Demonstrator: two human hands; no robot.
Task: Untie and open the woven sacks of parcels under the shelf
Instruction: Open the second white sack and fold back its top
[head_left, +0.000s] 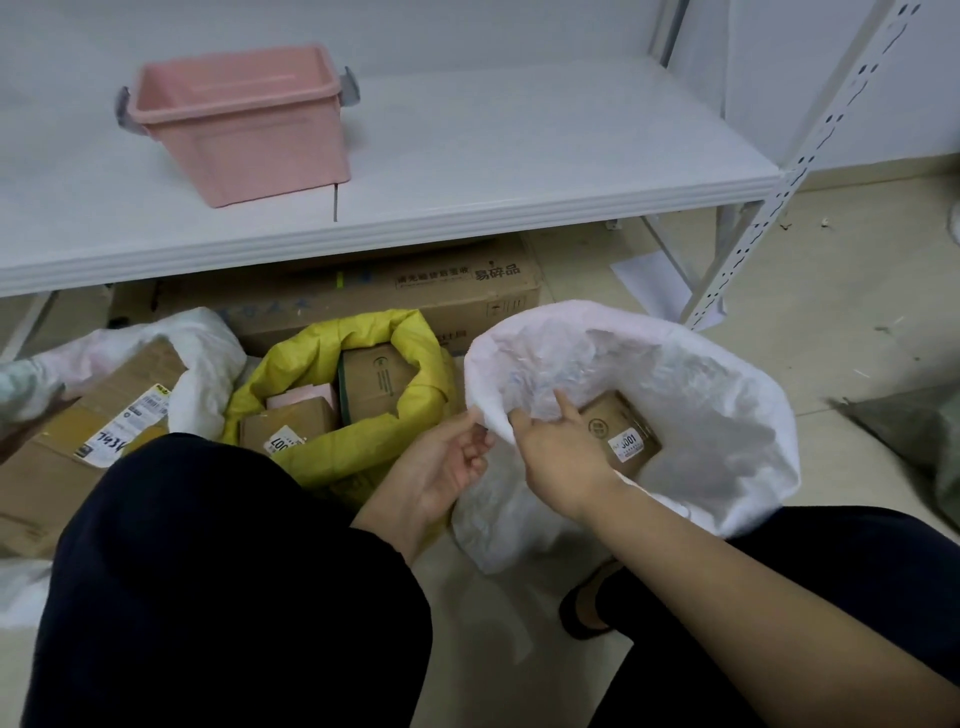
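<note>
A white woven sack (717, 395) stands open on the floor at the right, its mouth spread wide, with a labelled cardboard parcel (623, 434) inside. My left hand (447, 467) pinches the sack's near-left rim from outside. My right hand (558, 447) grips the same rim, fingers curled inside the mouth. A yellow woven sack (363, 452) sits open in the middle, its rim rolled down, holding several cardboard parcels (374, 382). At the left, another white sack (202, 353) lies open around a large labelled box (83, 431).
A white metal shelf (467, 171) runs above the sacks and carries an empty pink plastic bin (244, 130). A long cardboard box (415, 291) lies under the shelf behind the sacks. A grey-green bag (914, 431) lies at the right edge. My dark-trousered knees fill the foreground.
</note>
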